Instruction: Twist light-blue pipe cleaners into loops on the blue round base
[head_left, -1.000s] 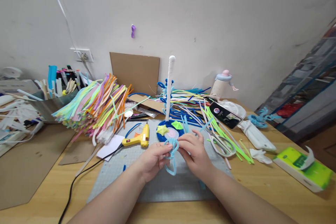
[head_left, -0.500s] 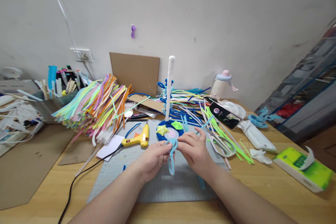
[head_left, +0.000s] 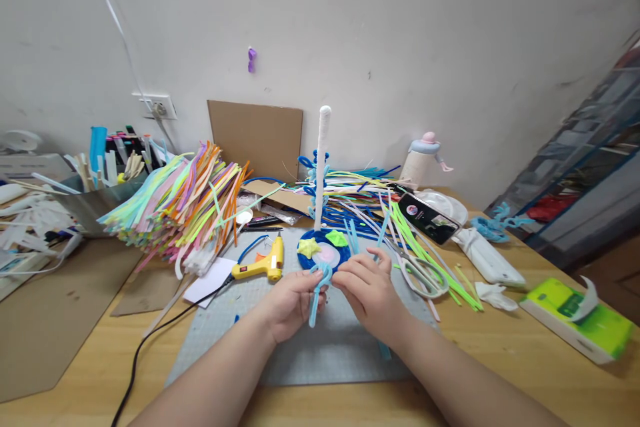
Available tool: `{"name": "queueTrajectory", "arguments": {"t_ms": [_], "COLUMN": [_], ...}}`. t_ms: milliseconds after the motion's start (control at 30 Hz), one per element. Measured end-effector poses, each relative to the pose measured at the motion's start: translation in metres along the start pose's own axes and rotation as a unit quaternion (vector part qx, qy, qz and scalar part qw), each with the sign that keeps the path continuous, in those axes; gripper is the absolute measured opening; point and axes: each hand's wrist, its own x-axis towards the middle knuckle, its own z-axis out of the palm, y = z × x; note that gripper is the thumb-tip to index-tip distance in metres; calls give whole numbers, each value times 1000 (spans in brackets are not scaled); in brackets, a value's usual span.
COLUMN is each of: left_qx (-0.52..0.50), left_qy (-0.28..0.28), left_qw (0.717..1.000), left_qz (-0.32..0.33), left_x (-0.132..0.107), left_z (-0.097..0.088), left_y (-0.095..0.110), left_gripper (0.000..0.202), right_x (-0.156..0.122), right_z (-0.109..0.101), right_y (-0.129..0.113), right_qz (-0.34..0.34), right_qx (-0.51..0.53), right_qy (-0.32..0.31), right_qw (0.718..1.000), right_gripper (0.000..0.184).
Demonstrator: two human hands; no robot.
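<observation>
Light-blue pipe cleaners (head_left: 315,307), bent into loops, are pinched between the thumb and fingers of my left hand (head_left: 295,300). My right hand (head_left: 367,290) is closed at the right side of the same loops, its fingertips on them; a light-blue strand rises past its fingers. Just behind both hands stands a round dark-blue base (head_left: 306,261) with a yellow star (head_left: 309,248), a green star (head_left: 337,238) and a pale pink centre. A white fuzzy post (head_left: 323,167) rises upright at its back, beside curled blue pipe cleaners.
A yellow glue gun (head_left: 265,263) lies left on the grey cutting mat (head_left: 300,363). Scissors (head_left: 423,277), a phone (head_left: 430,218) and green pipe cleaners lie right. A big bundle of coloured pipe cleaners (head_left: 175,207) is at left, a tissue pack (head_left: 575,320) far right.
The hanging end of the light-blue loops has turned and swung to the left in my left hand. Both hands stay in nearly the same place.
</observation>
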Motion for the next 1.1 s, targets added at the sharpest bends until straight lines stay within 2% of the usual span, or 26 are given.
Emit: {"name": "queueTrajectory", "arguments": {"t_ms": [200,533,767,1100], "left_qx": [66,141,135,176], "left_qy": [-15,43,27,39], "left_qw": [997,986,990,983], "left_qz": [26,73,-7,-32], "left_x": [-1,1,-4,-2], "left_z": [0,1,4,-1], "left_y": [-1,-4,-1,1], "left_gripper": [21,26,33,34], "right_x": [3,5,6,6], "right_z": [-3,-4,-7,-11], "right_y": [2,12,12,11], "right_qz": [3,-31,-37,-53], "right_qx": [-10,-35,-31,-61], "right_qy": [30,12,20,30], "right_qw": [999,999,999,996], "right_gripper": [11,13,13,12]}}
